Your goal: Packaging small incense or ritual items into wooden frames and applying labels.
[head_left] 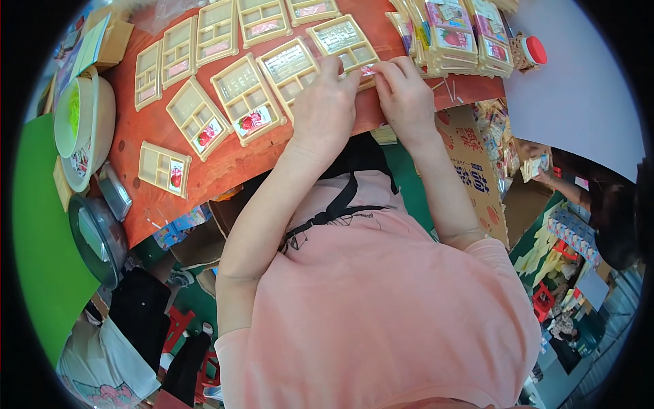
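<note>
Both hands meet over the front compartment of a cream compartment tray [346, 42]. My left hand [323, 105] is closed in a pinch at the left end of a small pink-and-white printed packet [368, 69]. At its right end the fingers of my right hand [407, 101] are closed too, so most of the packet is hidden. Just left of my left hand stands another cream tray [285, 65]. Beside that, one tray [246, 95] carries a strawberry-printed packet [253, 120] in its front compartment. Two more trays with such packets lie farther left.
Several more trays [216, 31] line the back of the red table [129, 194]. Stacked filled packs [449, 41] and a red-lidded jar [535, 50] stand at the right. Nested bowls [102, 129] sit at the left edge. A carton [470, 163] is below the table's right side.
</note>
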### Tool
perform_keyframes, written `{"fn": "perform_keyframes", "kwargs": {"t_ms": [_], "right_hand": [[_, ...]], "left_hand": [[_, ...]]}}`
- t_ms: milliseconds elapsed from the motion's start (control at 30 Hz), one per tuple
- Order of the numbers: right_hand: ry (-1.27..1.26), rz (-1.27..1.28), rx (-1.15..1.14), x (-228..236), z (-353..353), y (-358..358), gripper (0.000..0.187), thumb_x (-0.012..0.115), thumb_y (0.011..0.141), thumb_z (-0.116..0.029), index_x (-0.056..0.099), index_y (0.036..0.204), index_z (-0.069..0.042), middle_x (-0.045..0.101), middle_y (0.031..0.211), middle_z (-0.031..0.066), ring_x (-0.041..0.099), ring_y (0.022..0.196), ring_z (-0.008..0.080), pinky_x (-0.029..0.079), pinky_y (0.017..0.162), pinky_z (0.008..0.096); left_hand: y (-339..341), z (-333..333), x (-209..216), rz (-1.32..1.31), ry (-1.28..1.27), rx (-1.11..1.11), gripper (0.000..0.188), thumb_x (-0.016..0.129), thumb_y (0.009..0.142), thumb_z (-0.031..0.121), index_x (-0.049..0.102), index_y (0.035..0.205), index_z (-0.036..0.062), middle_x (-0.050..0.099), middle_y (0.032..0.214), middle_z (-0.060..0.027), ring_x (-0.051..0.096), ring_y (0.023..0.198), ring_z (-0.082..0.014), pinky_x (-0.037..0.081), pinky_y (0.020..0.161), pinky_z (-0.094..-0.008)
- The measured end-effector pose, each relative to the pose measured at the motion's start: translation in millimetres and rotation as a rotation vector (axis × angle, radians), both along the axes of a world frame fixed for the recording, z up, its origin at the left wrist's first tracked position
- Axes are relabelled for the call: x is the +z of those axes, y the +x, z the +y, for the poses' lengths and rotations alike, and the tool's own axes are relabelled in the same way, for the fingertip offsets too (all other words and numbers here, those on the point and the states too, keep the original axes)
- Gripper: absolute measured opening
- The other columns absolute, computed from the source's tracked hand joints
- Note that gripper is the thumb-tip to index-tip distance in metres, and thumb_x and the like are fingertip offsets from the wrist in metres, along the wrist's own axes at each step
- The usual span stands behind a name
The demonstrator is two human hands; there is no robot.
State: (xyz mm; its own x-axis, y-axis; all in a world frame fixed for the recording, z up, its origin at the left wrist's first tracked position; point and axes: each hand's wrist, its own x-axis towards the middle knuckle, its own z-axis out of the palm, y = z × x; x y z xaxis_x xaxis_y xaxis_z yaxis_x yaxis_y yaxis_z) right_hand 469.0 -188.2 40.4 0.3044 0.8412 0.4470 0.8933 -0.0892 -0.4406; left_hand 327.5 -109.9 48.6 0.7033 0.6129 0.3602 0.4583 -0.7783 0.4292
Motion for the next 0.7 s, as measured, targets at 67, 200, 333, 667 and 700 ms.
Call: {"fn": "perform_keyframes", "kwargs": {"t_ms": [67,200,333,667,700], "right_hand": [[-0.028,-0.012,-0.024,-3,-1,1,0.016,0.065,0.086,-0.005,0.066,0.101,-0.006,0.06,0.098,0.0104,0.064,0.081,0.0317,0.054,0.067,0.0395],[-0.043,-0.011,-0.06,7,-5,-5,0.022,0.062,0.084,-0.001,0.067,0.105,-0.006,0.06,0.103,0.0099,0.065,0.083,0.0313,0.054,0.068,0.04],[-0.051,-0.032,0.043,5,-7,-9,0.027,0.061,0.084,0.0,0.067,0.109,-0.007,0.059,0.108,0.011,0.065,0.086,0.0312,0.054,0.069,0.04],[-0.143,0.825,0.227,24,7,-51,0.02,0.065,0.09,-0.004,0.064,0.11,0.0,0.06,0.092,0.0013,0.054,0.079,0.0057,0.044,0.067,0.0214],[-0.177,0.777,0.216,27,10,-61,0.025,0.066,0.089,-0.004,0.063,0.113,-0.001,0.059,0.092,0.001,0.054,0.076,0.0066,0.045,0.067,0.0212]], "left_hand": [[5,-1,3,0.092,0.057,-0.045,0.022,0.06,0.081,0.008,0.067,0.102,0.0047,0.055,0.095,-0.0121,0.066,0.071,-0.0245,0.055,0.06,-0.0368],[10,-5,8,0.239,0.184,-0.103,0.019,0.062,0.079,0.009,0.063,0.096,0.0004,0.053,0.091,-0.0117,0.066,0.075,-0.0211,0.055,0.06,-0.0336],[5,-3,9,0.239,0.173,-0.13,0.017,0.063,0.078,0.009,0.062,0.093,0.0013,0.053,0.091,-0.0117,0.066,0.08,-0.0225,0.055,0.06,-0.0324],[-22,-9,16,-0.887,-1.173,0.233,0.031,0.047,0.086,0.002,0.055,0.117,0.003,0.052,0.101,-0.0023,0.05,0.084,-0.0106,0.044,0.077,-0.0251],[-23,-8,17,-0.893,-1.161,0.24,0.031,0.047,0.086,0.002,0.055,0.117,0.003,0.052,0.101,-0.0023,0.05,0.084,-0.0106,0.044,0.077,-0.0251]]}}
